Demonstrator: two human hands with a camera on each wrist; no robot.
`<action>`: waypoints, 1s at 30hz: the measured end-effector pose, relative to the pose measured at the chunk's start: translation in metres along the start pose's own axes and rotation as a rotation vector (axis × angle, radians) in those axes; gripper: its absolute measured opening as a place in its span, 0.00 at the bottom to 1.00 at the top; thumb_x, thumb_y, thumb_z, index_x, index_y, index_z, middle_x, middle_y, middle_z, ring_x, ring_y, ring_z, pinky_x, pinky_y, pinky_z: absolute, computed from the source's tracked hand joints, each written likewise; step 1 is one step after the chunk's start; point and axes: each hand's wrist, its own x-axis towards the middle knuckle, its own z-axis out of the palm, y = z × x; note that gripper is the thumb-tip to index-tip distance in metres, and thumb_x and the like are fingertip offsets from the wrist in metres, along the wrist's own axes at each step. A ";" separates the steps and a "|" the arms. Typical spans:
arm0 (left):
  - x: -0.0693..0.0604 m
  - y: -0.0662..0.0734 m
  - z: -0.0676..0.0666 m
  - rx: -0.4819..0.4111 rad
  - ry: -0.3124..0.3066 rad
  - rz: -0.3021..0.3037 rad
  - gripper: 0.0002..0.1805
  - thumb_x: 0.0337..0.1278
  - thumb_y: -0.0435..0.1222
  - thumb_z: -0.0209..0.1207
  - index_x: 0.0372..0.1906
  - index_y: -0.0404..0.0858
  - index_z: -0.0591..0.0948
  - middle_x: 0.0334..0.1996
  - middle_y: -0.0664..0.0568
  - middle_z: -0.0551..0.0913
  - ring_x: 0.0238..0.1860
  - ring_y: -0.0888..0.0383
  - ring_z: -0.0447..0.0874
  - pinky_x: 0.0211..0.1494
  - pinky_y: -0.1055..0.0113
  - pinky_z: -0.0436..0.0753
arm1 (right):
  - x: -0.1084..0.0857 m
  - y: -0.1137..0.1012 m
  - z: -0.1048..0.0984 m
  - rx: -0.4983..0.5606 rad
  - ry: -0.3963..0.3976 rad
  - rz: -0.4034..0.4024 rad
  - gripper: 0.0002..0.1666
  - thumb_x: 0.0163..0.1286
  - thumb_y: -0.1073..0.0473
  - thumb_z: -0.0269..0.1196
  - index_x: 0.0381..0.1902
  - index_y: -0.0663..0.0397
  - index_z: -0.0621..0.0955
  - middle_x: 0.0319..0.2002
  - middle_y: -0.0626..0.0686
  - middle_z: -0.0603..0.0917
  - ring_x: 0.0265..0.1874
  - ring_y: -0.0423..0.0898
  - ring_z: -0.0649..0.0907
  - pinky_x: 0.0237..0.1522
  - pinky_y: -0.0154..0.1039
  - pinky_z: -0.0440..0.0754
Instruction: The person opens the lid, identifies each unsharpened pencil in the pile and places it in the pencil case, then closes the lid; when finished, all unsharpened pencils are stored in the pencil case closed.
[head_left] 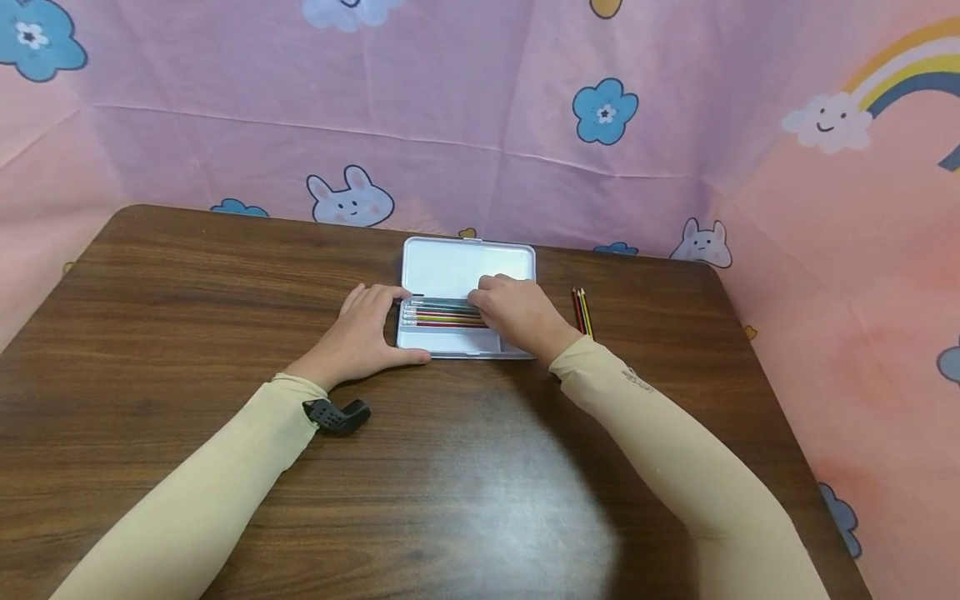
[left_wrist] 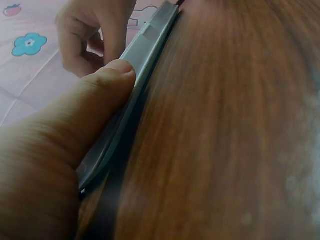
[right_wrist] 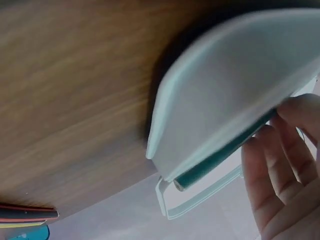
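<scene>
A white pencil case (head_left: 442,265) lies with its lid raised on the table, several pencils (head_left: 446,317) side by side in its long compartment. My left hand (head_left: 362,337) holds the case at its left end, fingers near the hinge corner and thumb on the front edge. In the left wrist view, the thumb (left_wrist: 100,95) presses on the case's rim (left_wrist: 150,45). Over the right part of the case, my right hand (head_left: 521,312) pinches a dark green pencil (right_wrist: 220,155) between thumb and fingers. The pencil's far end is hidden by the hand in the right wrist view.
Several loose pencils (head_left: 582,312) lie on the wooden table (head_left: 480,483) to the right of the case, partly behind the right wrist. A patterned cloth (head_left: 465,100) hangs along the back and right edges of the table.
</scene>
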 end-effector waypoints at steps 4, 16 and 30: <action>-0.001 0.000 -0.001 0.000 0.001 -0.006 0.59 0.43 0.70 0.71 0.73 0.38 0.66 0.70 0.44 0.69 0.73 0.46 0.63 0.83 0.45 0.42 | 0.004 -0.001 0.001 0.002 -0.021 -0.004 0.08 0.74 0.65 0.61 0.40 0.50 0.87 0.34 0.49 0.83 0.34 0.47 0.84 0.33 0.45 0.86; 0.000 0.000 -0.002 0.018 -0.010 0.006 0.60 0.43 0.71 0.70 0.74 0.38 0.65 0.70 0.44 0.69 0.73 0.46 0.63 0.82 0.44 0.44 | -0.021 0.017 -0.006 0.403 0.042 0.245 0.10 0.74 0.64 0.61 0.47 0.55 0.87 0.42 0.52 0.87 0.40 0.46 0.83 0.47 0.45 0.84; 0.008 0.006 -0.031 -0.401 0.015 -0.287 0.37 0.78 0.49 0.52 0.81 0.37 0.56 0.66 0.37 0.74 0.58 0.42 0.79 0.54 0.52 0.85 | -0.064 0.052 -0.001 1.263 -0.174 0.744 0.34 0.77 0.67 0.58 0.76 0.65 0.63 0.61 0.66 0.75 0.54 0.56 0.81 0.53 0.50 0.87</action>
